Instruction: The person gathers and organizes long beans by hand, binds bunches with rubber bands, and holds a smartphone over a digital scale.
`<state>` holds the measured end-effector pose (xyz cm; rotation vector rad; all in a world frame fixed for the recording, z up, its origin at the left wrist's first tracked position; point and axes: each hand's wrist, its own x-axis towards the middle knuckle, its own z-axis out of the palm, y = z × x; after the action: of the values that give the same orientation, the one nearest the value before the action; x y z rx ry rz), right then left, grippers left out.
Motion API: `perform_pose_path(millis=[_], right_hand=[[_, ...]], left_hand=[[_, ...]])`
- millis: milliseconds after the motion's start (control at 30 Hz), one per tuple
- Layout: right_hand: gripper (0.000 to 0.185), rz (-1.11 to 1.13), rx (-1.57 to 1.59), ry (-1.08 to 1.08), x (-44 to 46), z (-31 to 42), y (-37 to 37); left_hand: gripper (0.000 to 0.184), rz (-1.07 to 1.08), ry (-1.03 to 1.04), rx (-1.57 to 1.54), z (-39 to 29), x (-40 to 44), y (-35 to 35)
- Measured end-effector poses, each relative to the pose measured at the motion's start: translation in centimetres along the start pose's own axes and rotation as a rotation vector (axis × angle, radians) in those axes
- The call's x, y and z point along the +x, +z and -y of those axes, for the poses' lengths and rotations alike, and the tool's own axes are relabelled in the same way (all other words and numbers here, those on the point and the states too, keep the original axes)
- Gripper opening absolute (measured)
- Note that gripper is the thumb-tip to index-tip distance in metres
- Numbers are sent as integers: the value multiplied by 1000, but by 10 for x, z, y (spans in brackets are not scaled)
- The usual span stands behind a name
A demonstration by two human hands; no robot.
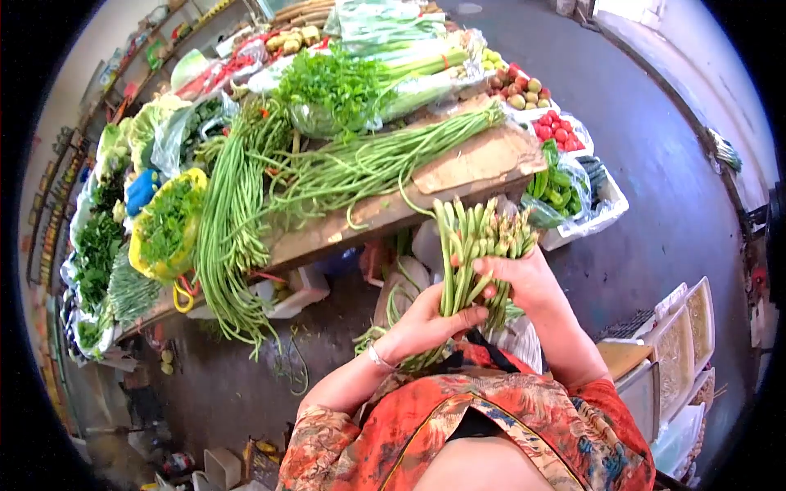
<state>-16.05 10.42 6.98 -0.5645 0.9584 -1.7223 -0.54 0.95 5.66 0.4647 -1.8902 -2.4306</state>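
Note:
A thick bunch of long green beans point(465, 245) stands upright in front of my chest, its stem ends up and its lower part hanging toward my lap. My left hand point(432, 317) is wrapped round the lower left side of the bunch, with a bracelet at the wrist. Higher up on the right side, my right hand point(517, 277) grips the same bunch near the stem ends. More long beans point(393, 159) lie across the wooden table point(479, 155) just beyond, and another pile point(233, 221) drapes over its front edge.
Leafy celery point(340, 86), a yellow bag of greens point(168, 225) and other vegetables cover the table. Red tomatoes point(559, 131) and green peppers point(557, 184) sit in boxes at its right end. Plastic bins point(675, 344) stand on the right. Below the table is a white box point(303, 295).

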Motion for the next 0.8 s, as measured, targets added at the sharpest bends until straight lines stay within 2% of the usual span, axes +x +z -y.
perform_pose_path(millis=[100, 267, 300, 333, 367, 400, 467, 600, 800], right_hand=[[25, -6, -109, -27, -3, 1, 7], [9, -10, -275, -40, -5, 12, 11], [9, -27, -227, -41, -6, 13, 14], [28, -11, -237, -94, -6, 5, 4], [25, -15, -281, -113, -5, 6, 3], [23, -18, -324, -127, -4, 7, 2], [19, -49, -261, -124, -3, 7, 7], [7, -105, -205, -150, 5, -3, 5], [6, -140, -137, -163, 6, -4, 7]], left_hand=[[27, -56, 23, 5, -13, 3, 1], [16, -171, 103, 5, -14, 11, 15], [15, -162, 136, -44, -6, 12, 14], [14, -156, 162, -102, 2, 12, 14], [12, -249, 196, -64, 7, 11, 17], [12, -250, 195, -71, 7, 10, 18], [12, -268, 73, -291, 1, 6, 20], [18, -342, 114, -275, -9, 1, 16], [18, -353, 153, -246, -7, 1, 10]])
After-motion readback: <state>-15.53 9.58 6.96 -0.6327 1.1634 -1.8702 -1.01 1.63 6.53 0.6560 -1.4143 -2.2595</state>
